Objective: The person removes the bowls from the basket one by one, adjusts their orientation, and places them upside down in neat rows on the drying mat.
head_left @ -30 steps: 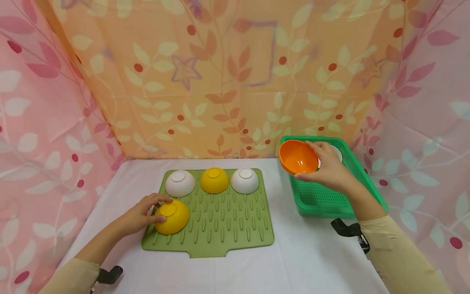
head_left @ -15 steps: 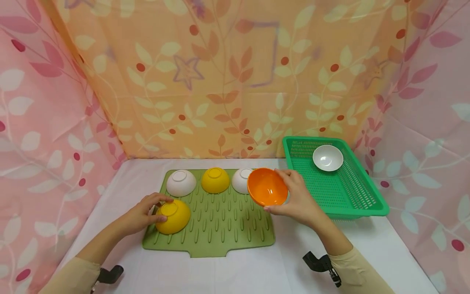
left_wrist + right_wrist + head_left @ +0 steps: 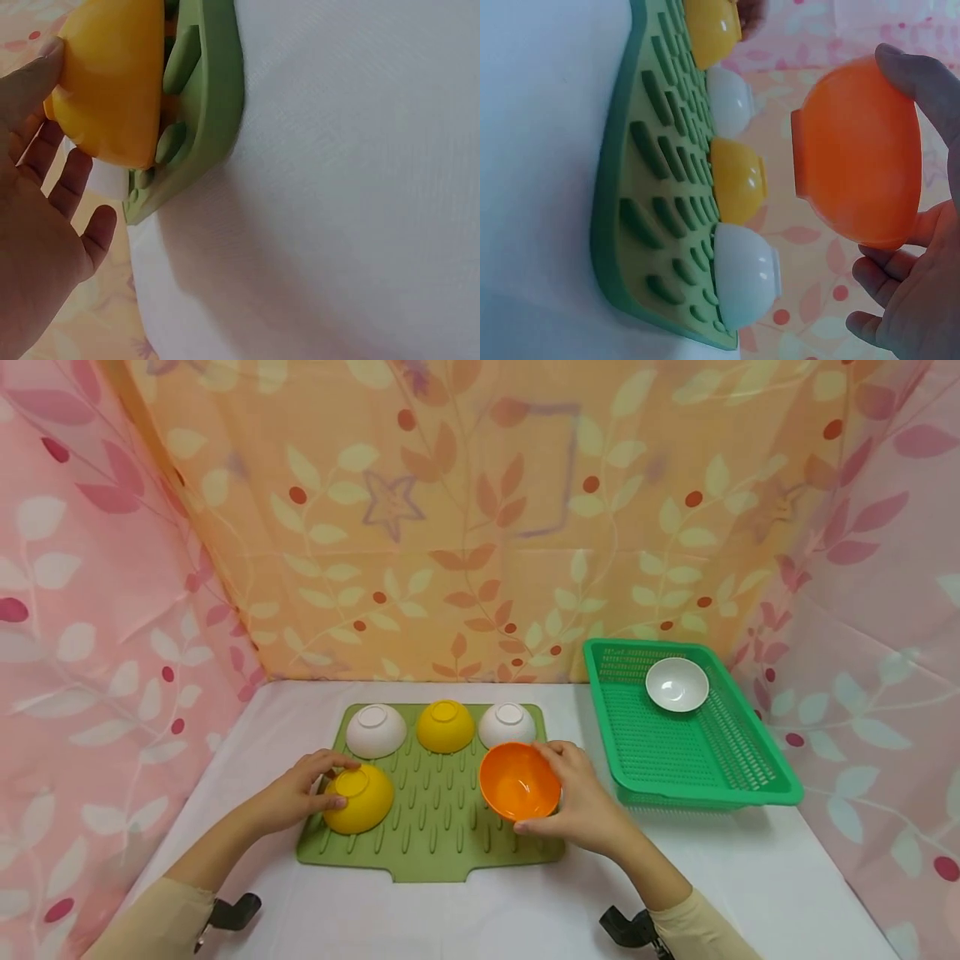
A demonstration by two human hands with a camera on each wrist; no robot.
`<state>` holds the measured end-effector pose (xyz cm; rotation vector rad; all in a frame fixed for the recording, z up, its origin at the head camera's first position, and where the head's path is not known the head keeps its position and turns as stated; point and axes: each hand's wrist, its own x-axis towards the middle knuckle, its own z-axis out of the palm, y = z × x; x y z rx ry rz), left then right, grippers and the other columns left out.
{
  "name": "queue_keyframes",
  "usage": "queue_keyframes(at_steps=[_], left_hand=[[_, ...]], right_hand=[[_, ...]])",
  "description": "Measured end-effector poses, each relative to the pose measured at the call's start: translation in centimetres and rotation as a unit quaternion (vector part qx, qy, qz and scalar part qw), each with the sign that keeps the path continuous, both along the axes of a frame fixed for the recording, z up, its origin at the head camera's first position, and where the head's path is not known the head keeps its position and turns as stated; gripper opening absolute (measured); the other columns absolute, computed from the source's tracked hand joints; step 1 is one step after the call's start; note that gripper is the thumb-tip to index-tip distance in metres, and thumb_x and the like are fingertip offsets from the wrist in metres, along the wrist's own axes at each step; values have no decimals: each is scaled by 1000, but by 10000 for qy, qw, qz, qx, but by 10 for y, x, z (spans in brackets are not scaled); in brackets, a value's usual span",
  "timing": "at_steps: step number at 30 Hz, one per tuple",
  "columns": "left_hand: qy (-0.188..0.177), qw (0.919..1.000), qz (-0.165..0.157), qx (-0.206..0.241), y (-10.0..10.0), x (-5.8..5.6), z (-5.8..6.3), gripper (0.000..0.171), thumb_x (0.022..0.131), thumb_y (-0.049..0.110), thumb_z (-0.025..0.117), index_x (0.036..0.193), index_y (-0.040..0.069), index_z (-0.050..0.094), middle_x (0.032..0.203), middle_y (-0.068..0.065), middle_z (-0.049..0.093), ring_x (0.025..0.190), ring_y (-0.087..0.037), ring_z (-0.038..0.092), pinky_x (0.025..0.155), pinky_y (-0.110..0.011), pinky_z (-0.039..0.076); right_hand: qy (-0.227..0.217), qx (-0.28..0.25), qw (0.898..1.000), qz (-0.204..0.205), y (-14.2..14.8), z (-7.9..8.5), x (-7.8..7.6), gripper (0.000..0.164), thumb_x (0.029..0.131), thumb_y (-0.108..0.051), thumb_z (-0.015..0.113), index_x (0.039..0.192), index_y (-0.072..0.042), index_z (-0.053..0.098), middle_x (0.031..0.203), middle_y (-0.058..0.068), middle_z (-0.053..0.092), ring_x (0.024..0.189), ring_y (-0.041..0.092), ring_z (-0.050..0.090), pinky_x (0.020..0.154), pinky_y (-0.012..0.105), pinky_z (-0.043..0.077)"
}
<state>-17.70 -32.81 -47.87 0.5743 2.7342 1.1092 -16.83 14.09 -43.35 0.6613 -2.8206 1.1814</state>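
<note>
Makeshift booth, room type can't be told: white-covered table is walled on three sides by floral-print sheets.

From my remote feed I could read no text, label, brand or number. The nearest to a sign was a purple star outline on the orange backdrop; an angular purple line to its right seemed too blurred to decipher.
</note>
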Motion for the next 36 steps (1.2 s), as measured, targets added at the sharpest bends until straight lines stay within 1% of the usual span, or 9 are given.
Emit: queue_keyframes(at_steps=[5, 10, 12, 15, 18, 25, 30, 33, 36], left_hand=[[70, 9997, -36, -216, 1, 0, 5, 48, 91, 32, 78, 135, 25, 60, 134, -2, 57, 111, -25, 50, 97, -58, 43], [151, 9985, 102, -519, 5, 3, 11, 51, 89, 33, 80, 135, 25, 61, 133, 1, 59, 109, -26, 52, 95, -52, 44], [228, 9975, 185, -640, 7, 5, 13, 52, 87, 33, 81, 135, 25, 62, 133, 1, 61, 111, -28, 52, 97, -55, 42], [450, 9955, 248, -796, 10, 8, 18, 54, 86, 32, 83, 134, 22, 63, 135, -3, 62, 118, -33, 52, 101, -63, 36], [630, 9942, 362, -795, 17, 10, 25, 53, 86, 31, 83, 134, 18, 63, 135, -7, 63, 124, -37, 50, 104, -69, 33], [527, 9977, 431, 0, 52, 14, 44, 46, 94, 32, 76, 136, 21, 61, 138, -4, 60, 129, -34, 52, 106, -65, 41], [634, 9958, 442, 484, 96, 22, 52, 46, 94, 32, 76, 136, 20, 62, 136, 0, 62, 122, -28, 57, 99, -55, 48], [356, 9941, 521, 878, 126, 28, 51, 46, 94, 34, 76, 136, 21, 61, 134, 4, 63, 122, -26, 57, 98, -49, 48], [-43, 9880, 747, 1348, 152, 34, 48, 45, 93, 36, 77, 134, 25, 61, 132, 8, 63, 123, -22, 56, 101, -48, 47]], right_hand=[[-151, 75, 9998, 77, -7, -5, 4, 114, 58, -62, 94, 152, -17, 48, 144, 0, 43, 131, 23, 42, 98, 50, 53], [-150, -1, 9998, 150, -11, -10, 8, 113, 58, -53, 98, 153, -19, 48, 144, -2, 42, 132, 23, 39, 99, 52, 51], [-135, 10, 9998, 171, -12, -12, 8, 112, 59, -50, 98, 153, -20, 47, 144, -2, 42, 132, 22, 38, 99, 52, 51], [-120, 39, 9997, 195, -12, -13, 8, 111, 59, -48, 99, 154, -22, 47, 145, -3, 41, 133, 21, 37, 99, 52, 51], [-92, 77, 9997, 201, -12, -13, 8, 110, 60, -47, 99, 154, -22, 47, 145, -4, 41, 134, 21, 37, 100, 52, 50], [22, 96, 9996, 275, -14, -12, 8, 111, 59, -43, 99, 154, -20, 46, 145, -3, 41, 136, 23, 35, 102, 54, 48], [103, 48, 9993, 361, -15, -13, 8, 113, 59, -45, 100, 155, -20, 45, 146, -3, 41, 137, 24, 34, 104, 55, 46], [132, 58, 9992, 365, -14, -15, 8, 114, 58, -46, 100, 155, -20, 45, 147, -4, 40, 138, 24, 34, 104, 55, 46], [214, 75, 9992, 337, -14, -16, 7, 112, 58, -44, 100, 154, -20, 46, 146, -4, 41, 137, 24, 34, 104, 56, 46]])
